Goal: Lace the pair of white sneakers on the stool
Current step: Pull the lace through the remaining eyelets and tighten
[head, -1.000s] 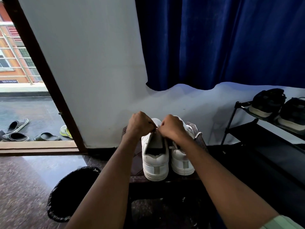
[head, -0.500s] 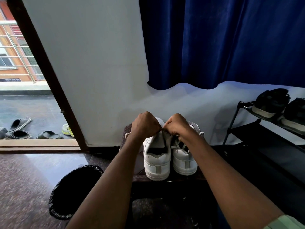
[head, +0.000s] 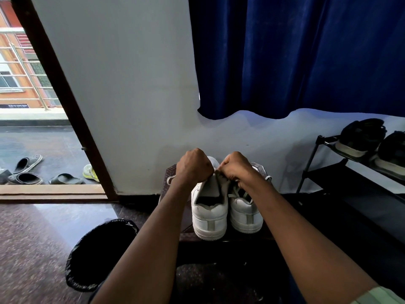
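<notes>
Both fists, left hand (head: 194,164) and right hand (head: 237,168), curled pinching something hidden, presumably lace, at twelve o'clock of left white leather sneaker (head: 208,212); better kept taut, flat, untwisted.

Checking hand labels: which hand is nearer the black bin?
Left. The left hand is up over the sneakers, on the black bin side; the right hand sits farther right.

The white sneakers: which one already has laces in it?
The right white sneaker: grey laces cross its front. The left white sneaker gapes open, showing none.
</notes>
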Available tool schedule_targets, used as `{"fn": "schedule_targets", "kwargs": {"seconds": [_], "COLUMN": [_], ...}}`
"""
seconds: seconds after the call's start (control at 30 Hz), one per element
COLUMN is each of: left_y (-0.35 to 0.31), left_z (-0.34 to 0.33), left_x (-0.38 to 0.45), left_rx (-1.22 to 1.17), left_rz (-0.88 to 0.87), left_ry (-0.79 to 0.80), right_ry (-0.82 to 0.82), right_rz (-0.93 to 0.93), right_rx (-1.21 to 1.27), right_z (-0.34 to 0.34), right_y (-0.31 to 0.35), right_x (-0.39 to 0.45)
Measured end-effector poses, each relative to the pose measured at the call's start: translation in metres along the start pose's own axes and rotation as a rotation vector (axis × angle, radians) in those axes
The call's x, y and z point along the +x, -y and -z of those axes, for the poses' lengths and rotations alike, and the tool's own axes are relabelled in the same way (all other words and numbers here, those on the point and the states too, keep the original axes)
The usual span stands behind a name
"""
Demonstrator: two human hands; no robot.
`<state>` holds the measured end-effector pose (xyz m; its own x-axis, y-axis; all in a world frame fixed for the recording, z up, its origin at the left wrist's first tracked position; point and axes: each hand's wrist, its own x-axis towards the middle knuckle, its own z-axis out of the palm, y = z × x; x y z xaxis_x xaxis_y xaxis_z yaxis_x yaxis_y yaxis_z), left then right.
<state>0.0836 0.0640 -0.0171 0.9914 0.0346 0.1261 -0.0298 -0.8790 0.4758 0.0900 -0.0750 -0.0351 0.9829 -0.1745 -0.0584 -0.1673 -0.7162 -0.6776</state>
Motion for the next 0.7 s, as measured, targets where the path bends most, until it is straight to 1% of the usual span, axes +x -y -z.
{"fn": "schedule_targets", "kwargs": {"seconds": [0.23,0.4,0.5,0.57,0.63,0.7], "left_y": [0.006,0.005,0.004,0.006,0.008,0.010], "left_z": [-0.003,-0.005,-0.005,-0.007,-0.009,-0.010], "left_x": [0.005,0.002,0.000,0.001,0.003,0.007], "left_rx": [0.007,-0.053,-0.133,-0.185,-0.227,-0.237], "left_rz": [-0.090,-0.043,0.006,0.044,0.052,0.023], "left_ry": [0.051,0.020,-0.002,-0.019,0.009,0.059], "right_ry": [0.009,0.018,0.056,0.048,0.022,-0.031], "right_rz": [0.008,0.012,0.030,0.044,0.063,0.076], "right_rx": [0.002,0.032,0.049,0.052,0.006,-0.059], "right_z": [0.003,0.006,0.006,0.011,0.012,0.008], "right_y": [0.003,0.005,0.002,0.006,0.009,0.009], "right_x": [-0.004,-0.006,-0.002,-0.008,-0.016,-0.015]}}
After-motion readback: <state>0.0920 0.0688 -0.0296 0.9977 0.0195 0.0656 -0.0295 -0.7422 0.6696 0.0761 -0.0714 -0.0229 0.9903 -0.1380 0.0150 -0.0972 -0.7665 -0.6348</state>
